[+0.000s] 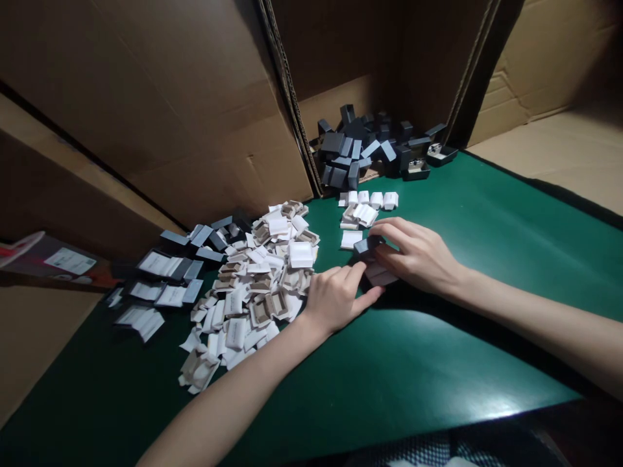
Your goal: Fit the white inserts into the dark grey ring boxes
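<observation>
Both my hands meet over a small dark hinged box (367, 246) near the middle of the green table. My left hand (335, 295) grips its near left side, thumb stretched along the front edge. From the right, my right hand (418, 253) curls its fingers over the top. A pale insert (382, 275) shows at the box's near side, partly covered by fingers. Just beyond lie several white folded card inserts (359, 214). Left of my left hand spreads a large loose heap of white and grey card inserts (260, 272).
Several dark boxes (341, 146) are piled at the back before an open cardboard carton (413, 58). More open dark boxes with white inserts (165, 272) stand at the left. A cardboard wall (195, 97) rises behind the heap. The green table's (438, 383) front edge is near me.
</observation>
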Tool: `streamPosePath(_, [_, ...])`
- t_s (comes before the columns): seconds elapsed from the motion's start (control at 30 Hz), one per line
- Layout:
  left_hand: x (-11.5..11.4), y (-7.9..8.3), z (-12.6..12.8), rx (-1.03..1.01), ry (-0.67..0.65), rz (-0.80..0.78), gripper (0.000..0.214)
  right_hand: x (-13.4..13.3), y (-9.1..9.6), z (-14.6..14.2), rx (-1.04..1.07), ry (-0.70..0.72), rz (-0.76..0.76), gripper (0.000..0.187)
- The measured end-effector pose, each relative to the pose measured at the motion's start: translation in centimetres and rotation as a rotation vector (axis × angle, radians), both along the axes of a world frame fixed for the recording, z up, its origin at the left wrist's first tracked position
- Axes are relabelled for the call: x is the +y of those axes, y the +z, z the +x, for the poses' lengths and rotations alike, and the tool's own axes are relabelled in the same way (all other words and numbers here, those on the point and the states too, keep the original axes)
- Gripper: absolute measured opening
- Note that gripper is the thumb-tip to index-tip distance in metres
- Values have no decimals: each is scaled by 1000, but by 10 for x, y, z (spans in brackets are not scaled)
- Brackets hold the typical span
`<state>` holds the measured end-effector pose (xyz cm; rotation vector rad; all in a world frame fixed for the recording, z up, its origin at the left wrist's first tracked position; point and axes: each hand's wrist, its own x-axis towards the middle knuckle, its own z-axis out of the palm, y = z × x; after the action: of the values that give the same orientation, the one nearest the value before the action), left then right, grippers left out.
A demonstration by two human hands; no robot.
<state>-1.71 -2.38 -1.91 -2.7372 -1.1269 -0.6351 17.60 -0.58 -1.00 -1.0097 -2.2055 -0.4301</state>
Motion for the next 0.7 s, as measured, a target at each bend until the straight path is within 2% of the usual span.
streamPosePath(0.13, [-1, 1, 0, 16, 24, -18, 42, -3, 1, 2, 184, 23, -204, 32])
streamPosePath(0.27, [-1, 0, 0, 35, 12, 22, 34, -5, 1, 7, 180, 100, -270, 34])
streamPosePath(0.57, [-1, -1, -2, 52, 20, -24, 38, -6, 0, 17, 94, 156, -59, 18])
streamPosePath(0.7, [-1, -1, -2, 34, 5, -20, 41, -6, 2, 17, 16, 267, 11, 11])
